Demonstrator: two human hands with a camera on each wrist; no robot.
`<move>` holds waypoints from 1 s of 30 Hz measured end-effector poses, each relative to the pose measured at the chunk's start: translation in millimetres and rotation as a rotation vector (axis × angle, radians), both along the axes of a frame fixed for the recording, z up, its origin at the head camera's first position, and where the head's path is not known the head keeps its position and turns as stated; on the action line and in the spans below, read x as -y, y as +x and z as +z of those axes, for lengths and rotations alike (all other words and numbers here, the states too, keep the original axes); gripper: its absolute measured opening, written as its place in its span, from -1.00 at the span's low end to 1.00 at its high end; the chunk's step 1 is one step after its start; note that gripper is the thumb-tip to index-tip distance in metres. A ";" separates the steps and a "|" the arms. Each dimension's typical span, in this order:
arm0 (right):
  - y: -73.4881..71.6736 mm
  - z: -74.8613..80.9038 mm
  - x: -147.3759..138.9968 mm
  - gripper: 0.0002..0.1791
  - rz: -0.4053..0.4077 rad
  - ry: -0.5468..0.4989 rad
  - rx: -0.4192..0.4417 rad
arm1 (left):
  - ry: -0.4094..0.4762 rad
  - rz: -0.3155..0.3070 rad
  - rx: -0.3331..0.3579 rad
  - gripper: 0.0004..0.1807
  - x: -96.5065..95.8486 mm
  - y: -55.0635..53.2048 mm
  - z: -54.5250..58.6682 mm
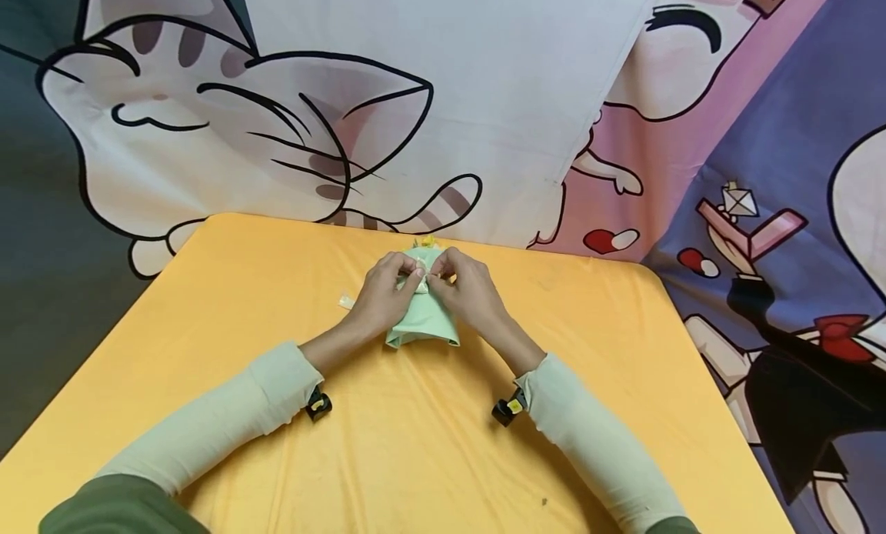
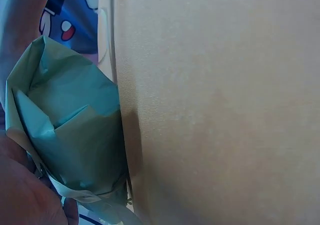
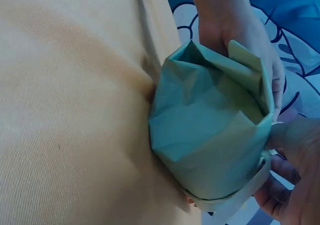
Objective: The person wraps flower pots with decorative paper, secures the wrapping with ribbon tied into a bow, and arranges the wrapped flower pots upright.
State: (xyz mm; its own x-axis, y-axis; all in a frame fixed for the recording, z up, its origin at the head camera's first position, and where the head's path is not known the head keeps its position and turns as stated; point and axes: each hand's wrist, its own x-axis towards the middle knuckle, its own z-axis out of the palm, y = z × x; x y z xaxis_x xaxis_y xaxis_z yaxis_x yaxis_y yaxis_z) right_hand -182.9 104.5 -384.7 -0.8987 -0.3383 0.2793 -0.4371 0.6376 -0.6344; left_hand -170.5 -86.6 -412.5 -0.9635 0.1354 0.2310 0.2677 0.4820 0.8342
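A bundle wrapped in mint-green paper [image 1: 424, 322] lies on the table, its wide open end facing me. Something small and yellow [image 1: 428, 241], perhaps flowers, shows at its far end. Around the wrap runs a pale ribbon [image 3: 240, 194], with a light loop or knot [image 1: 422, 286] on top. My left hand [image 1: 386, 294] pinches the ribbon from the left, thumb against finger. From the right, my right hand [image 1: 467, 289] pinches it too, with the fingertips of both hands close together. The folded paper [image 2: 85, 135] hides part of the left fingers in the left wrist view.
A yellow cloth [image 1: 388, 442] covers the table. Beside the left hand lies a small whitish strip [image 1: 345, 302]. Behind the table's far edge hangs a cartoon-printed backdrop [image 1: 512, 95]. A tiny dark speck [image 1: 544, 502] is near the front.
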 end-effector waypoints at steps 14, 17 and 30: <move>-4.3 -4.1 15.7 -0.80 0.004 0.323 -0.207 | -0.107 -0.026 -0.110 -0.78 -6.3 6.1 1.4; -3.3 -4.1 16.9 -0.82 0.017 0.352 -0.220 | -0.131 -0.021 -0.123 -0.79 -7.2 6.3 1.8; 0.6 6.2 -1.8 -0.60 0.011 0.033 0.086 | -0.061 0.009 -0.078 -0.78 -2.2 9.1 -2.5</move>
